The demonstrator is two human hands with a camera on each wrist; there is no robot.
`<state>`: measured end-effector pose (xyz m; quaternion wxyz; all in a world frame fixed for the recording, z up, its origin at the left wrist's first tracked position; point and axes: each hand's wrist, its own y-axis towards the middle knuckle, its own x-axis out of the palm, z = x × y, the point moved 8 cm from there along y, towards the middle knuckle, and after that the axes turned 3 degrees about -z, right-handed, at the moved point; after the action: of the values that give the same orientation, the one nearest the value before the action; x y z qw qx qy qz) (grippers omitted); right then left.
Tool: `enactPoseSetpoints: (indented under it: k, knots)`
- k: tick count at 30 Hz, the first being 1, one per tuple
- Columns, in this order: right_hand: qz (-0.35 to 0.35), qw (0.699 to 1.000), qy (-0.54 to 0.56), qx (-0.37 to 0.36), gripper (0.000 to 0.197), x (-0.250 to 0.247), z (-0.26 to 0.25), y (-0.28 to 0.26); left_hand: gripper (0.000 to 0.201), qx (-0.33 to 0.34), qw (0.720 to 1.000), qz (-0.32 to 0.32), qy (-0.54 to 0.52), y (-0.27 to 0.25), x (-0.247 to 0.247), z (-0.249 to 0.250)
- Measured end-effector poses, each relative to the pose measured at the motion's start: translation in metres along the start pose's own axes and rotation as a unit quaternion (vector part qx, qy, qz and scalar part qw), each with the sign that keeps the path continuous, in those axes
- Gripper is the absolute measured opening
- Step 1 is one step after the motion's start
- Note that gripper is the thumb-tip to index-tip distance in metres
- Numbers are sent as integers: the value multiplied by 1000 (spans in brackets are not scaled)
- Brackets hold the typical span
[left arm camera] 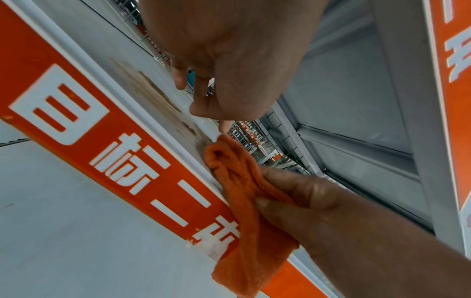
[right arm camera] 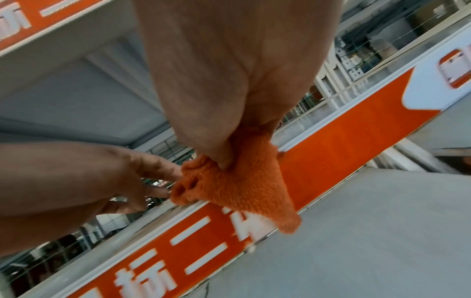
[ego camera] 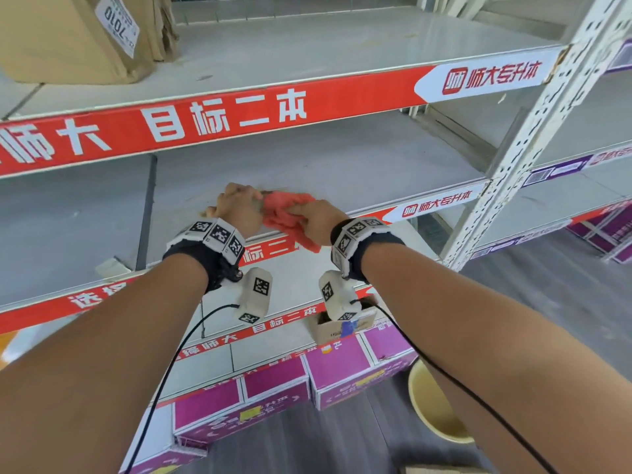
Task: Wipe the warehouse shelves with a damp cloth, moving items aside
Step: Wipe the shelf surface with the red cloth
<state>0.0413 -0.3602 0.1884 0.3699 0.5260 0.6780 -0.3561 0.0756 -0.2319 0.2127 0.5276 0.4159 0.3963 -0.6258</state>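
While the right hand [ego camera: 313,222] pinches the orange cloth [ego camera: 289,213] tight, the cloth sits bunched at the front edge of the middle shelf [ego camera: 342,165], and one corner hangs down over the red strip [right arm camera: 344,145] with white letters. The left hand [ego camera: 239,208] is just beside it, with loose fingers [right arm camera: 163,171] touching the end of the cloth but not gripping it. A brown stain [left arm camera: 153,96] marks the shelf near that hand. A cardboard box [ego camera: 68,39] stands on the shelf above. A yellow bucket [ego camera: 434,405] sits on the floor below.
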Motion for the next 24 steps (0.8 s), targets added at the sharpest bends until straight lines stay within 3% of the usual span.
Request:
enactPoseSetpoints:
  k: [3, 8, 11, 14, 18, 21, 24]
  knots:
    - [23, 994, -47, 94, 39, -25, 48, -11, 41, 24, 1000, 4, -4, -1, 0, 17]
    - [80, 959, -131, 236, 35, -71, 133, -37, 46, 50, 998, 25, -9, -1, 1, 32]
    - [99, 966, -119, 207, 35, -68, 128, -28, 52, 54, 998, 9, -5, 0, 8, 41]
    - [47, 973, -106, 198, 39, -52, 107, -10, 53, 75, 997, 2, -26, 0, 15, 51]
    - [10, 991, -81, 110, 39, -29, 58, 15, 44, 134, 989, -4, -63, -3, 15, 65]
    - [3, 995, -71, 72, 40, -25, 36, 17, 41, 155, 986, 9, -57, -2, 12, 70]
    - [18, 999, 6, 44, 43, -38, 42, 4, 38, 177, 984, -4, -4, 2, 20, 82]
